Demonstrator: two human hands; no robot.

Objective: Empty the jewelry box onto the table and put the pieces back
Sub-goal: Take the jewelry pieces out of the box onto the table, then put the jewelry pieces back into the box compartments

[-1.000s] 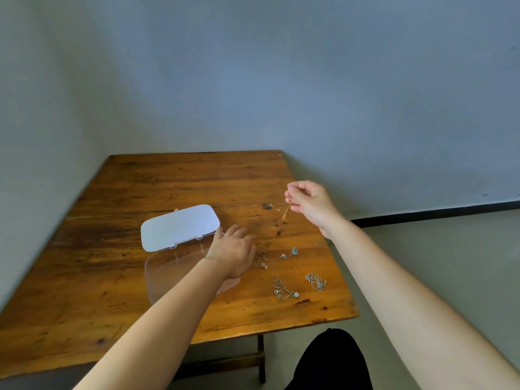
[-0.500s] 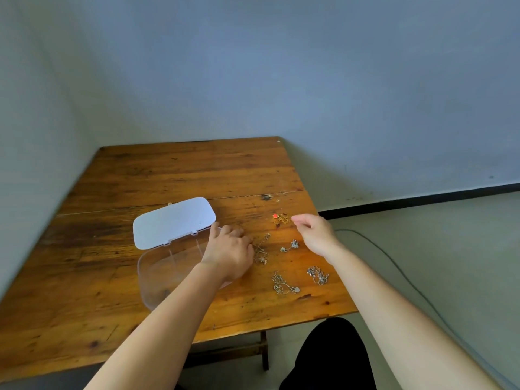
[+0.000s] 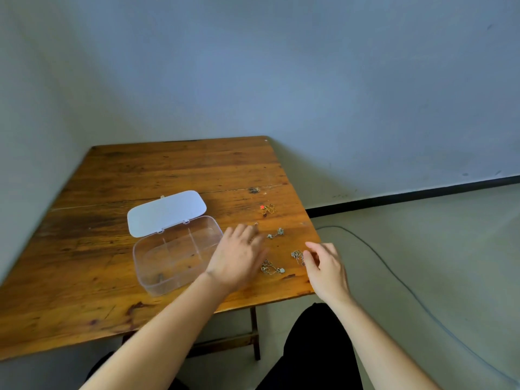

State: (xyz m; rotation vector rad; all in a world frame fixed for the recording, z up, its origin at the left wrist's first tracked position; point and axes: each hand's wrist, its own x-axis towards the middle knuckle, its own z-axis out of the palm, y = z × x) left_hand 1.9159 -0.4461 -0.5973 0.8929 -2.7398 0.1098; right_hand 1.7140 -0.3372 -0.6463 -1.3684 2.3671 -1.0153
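While both hands [image 3: 239, 257] [image 3: 326, 266] spread empty, jewelry box [image 3: 174, 251] just left, scattered pieces [image 3: 271, 267] between

Open clear jewelry box [image 3: 174, 254], scattered pieces [image 3: 271, 267]

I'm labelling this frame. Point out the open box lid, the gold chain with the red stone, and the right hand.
box lid [image 3: 166, 212], head view, lid centre.
gold chain [image 3: 268, 209], head view, chain links.
right hand [image 3: 326, 267], head view, back of hand.
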